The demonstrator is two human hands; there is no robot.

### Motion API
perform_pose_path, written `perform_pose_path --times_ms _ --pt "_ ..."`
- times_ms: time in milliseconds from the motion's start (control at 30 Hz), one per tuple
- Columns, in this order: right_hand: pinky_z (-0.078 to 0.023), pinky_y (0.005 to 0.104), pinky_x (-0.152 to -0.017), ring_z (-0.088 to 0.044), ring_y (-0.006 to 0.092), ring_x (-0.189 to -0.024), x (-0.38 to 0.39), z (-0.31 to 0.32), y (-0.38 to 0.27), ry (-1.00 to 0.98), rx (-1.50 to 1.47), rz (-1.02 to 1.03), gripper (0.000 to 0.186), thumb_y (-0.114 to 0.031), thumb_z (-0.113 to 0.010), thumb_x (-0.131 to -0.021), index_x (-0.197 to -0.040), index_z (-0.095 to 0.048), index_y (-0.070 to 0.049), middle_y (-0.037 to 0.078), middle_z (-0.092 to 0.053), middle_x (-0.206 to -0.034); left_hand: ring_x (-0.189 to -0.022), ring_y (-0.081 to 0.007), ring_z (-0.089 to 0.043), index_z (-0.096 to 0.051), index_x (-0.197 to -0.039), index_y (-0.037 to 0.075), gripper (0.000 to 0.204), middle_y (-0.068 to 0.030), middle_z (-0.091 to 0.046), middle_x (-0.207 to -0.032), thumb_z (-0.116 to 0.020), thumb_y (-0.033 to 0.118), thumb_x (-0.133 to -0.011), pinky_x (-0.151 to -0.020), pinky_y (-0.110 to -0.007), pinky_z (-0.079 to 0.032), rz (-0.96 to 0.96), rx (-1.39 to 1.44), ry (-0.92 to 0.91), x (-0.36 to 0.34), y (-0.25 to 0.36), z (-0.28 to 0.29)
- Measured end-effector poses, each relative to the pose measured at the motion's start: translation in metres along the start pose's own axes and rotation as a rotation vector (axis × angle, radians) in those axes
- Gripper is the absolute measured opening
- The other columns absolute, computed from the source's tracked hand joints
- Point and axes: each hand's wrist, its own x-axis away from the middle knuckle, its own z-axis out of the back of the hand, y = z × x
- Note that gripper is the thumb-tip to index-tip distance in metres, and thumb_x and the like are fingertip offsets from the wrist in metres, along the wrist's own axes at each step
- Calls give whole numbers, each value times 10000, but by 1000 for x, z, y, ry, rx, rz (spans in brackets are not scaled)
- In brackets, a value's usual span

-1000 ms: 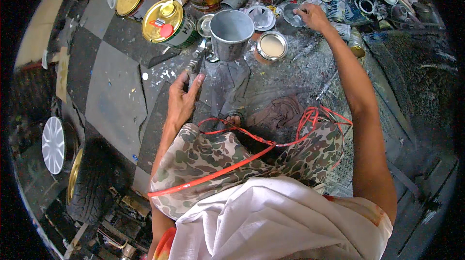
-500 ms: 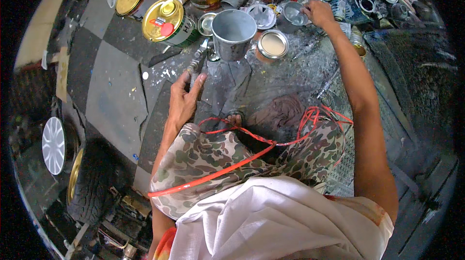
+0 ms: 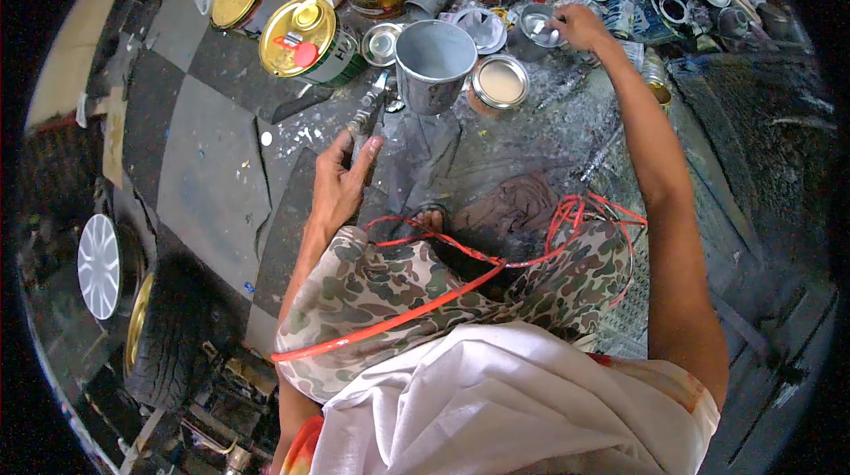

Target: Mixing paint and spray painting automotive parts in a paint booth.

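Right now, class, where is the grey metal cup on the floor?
In the head view, the grey metal cup stands upper centre on the paint-spattered floor, between a small open tin on its right and a yellow-lidded can on its left, just beyond the left hand.

Metal cup (image 3: 434, 63) on floor, open tin (image 3: 500, 83) right of it, lidded can (image 3: 305, 39) left.
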Motion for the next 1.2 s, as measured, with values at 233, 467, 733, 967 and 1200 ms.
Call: perform_pose_path --times_ms 233,467,733,967,1200 --pt "-486 469 -880 -631 392 -982 -1 -27 47 497 -275 -233 451 -417 -662 -858 -1169 -627 -92 219 -675 -981 -583 -47 -395 -630 -971 0 248 41 -471 -644 -630 247 -953 -500 -253 -318 -37 -24 -5 -2 7 -11" --pt "-405 483 -1022 -427 394 -1275 34 -62 -42 525 -172 -114 974 -554 -831 -637 -1421 -434 -136 253 -471 -1344 -542 -143 -424 -599 -952 -24 273 -100 -494 -590 -615 249 -952 -511 -336 -360 -172 -352 55 -5 -4 14" --pt "-431 456 -1014 -475 384 -1228 11 -76 -23 518 -336 -173 1093 -364 -898 -572 -1475 -321 -156 202 -466 -1306 -542 -258 -460 -562 -918 -25 245 -193 -524 -633 -584 215 -963 -546 -374 -393 -214 -474 -45 -19 15 26" --pt "-454 418 -982 -503 371 -1178 17 -76 -36 589 -392 -112 931 -248 -858 -614 -1421 -413 -121 194 -493 -1228 -551 -190 -419 -566 -895 -22 269 -149 -497 -614 -584 237 -967 -537 -356 -386 -307 -366 -98 -26 -15 10" --pt "-442 427 -974 -514 375 -1116 16 -89 -30 613 -410 -67 884 -237 -834 -637 -1414 -430 -114 189 -499 -1191 -573 -87 -420 -590 -960 11 290 -6 -488 -633 -524 289 -1007 -524 -279 -355 -157 -405 -150 -38 -32 -11"
